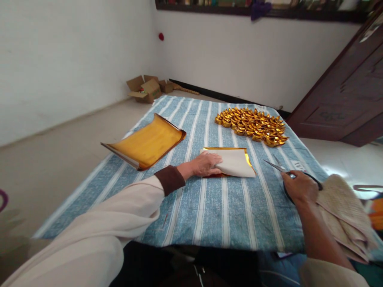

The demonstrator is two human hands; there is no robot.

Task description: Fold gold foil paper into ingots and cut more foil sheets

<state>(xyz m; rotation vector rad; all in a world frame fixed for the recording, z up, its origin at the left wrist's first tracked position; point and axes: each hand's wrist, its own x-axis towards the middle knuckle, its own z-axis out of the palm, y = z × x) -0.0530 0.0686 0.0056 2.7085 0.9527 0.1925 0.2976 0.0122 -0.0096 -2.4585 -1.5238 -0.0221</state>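
My left hand (206,164) lies flat, fingers spread, on the folded white-backed gold foil sheet (235,162) at mid-cloth on the blue striped tablecloth (209,207). My right hand (300,187) is closed around black-handled steel scissors (287,172) just beside it.
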